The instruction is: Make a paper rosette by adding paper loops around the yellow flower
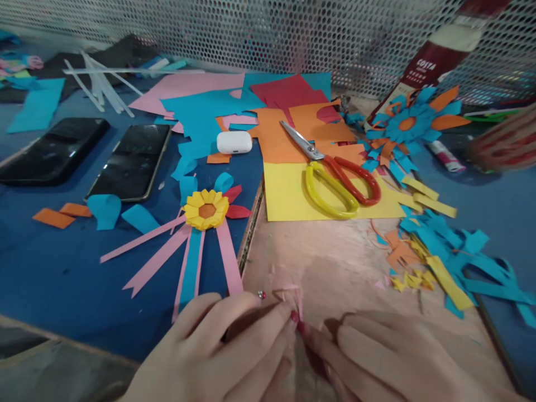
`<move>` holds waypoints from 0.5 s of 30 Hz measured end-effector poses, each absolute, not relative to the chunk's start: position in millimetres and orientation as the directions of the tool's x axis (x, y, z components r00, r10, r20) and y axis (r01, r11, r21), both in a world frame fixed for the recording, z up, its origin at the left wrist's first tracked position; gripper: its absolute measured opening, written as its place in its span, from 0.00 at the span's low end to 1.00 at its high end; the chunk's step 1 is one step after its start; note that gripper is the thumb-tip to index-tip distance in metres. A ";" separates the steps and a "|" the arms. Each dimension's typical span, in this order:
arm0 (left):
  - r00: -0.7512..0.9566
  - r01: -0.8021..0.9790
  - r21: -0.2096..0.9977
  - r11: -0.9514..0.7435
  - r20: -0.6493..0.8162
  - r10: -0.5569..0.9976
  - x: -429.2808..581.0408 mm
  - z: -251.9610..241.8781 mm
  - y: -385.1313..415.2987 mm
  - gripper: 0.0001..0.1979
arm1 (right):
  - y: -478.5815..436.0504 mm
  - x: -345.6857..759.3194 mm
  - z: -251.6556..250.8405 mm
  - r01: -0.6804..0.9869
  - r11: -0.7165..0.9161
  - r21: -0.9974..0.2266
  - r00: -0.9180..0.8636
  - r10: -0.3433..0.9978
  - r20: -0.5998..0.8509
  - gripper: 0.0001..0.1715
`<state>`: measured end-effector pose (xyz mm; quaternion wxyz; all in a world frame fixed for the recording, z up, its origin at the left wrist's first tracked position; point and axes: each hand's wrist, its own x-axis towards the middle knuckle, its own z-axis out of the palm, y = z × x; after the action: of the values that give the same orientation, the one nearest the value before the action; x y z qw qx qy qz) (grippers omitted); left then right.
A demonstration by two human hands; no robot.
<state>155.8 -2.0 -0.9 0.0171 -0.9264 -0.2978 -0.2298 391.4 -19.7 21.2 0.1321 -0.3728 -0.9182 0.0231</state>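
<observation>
At the bottom middle, my left hand (234, 340) and my right hand (372, 352) meet with fingertips almost touching. A thin, bent pink paper strip (300, 300) pokes out just beyond them, low over the bare wood. Both hands are closed, the fingers curled and pinched around its near end, which they hide. Left of my hands lies a paper badge with a yellow flower (206, 210), an orange centre, red petals and pink and blue ribbon tails. Beyond my hands, scissors (330, 173) with yellow and red handles rest partly spread on yellow paper (285, 192).
Two dark phones (132, 162) lie at the left, near white sticks (100, 84). A white earbud case (234, 142) sits by orange and blue sheets. Blue and yellow scraps (456, 245) cover the right. A bottle (435, 56) leans behind a blue-orange paper flower (406, 124).
</observation>
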 end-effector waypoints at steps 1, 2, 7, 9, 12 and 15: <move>0.720 0.554 0.101 -0.826 0.439 0.537 155.6 -0.4 -1.3 0.14 | -17.2 392.1 20.3 0.660 0.739 -0.133 -0.707 0.671 0.222 0.16; 0.726 0.546 0.091 -0.833 0.444 0.525 155.4 0.5 -0.3 0.14 | -15.5 393.6 19.1 0.637 0.760 -0.128 -0.728 0.648 0.225 0.15; 0.748 0.527 0.080 -0.846 0.430 0.506 154.2 6.8 2.9 0.16 | -16.0 402.9 13.2 0.537 0.825 -0.174 -0.787 0.565 0.247 0.16; 0.749 0.524 0.078 -0.848 0.432 0.503 154.9 7.2 2.3 0.16 | -16.5 402.9 12.1 0.529 0.830 -0.178 -0.791 0.558 0.251 0.15; 0.750 0.527 0.074 -0.846 0.427 0.505 157.1 5.8 0.7 0.15 | -14.5 399.1 11.7 0.532 0.828 -0.175 -0.803 0.560 0.204 0.13; 0.740 0.540 0.089 -0.837 0.423 0.523 158.8 5.6 0.6 0.16 | -13.2 395.5 11.6 0.537 0.824 -0.182 -0.808 0.564 0.169 0.12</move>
<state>158.8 0.6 5.6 0.0197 -0.9326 -0.2849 -0.2206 395.5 -13.2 11.6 0.1083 -0.2901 -0.9488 0.0627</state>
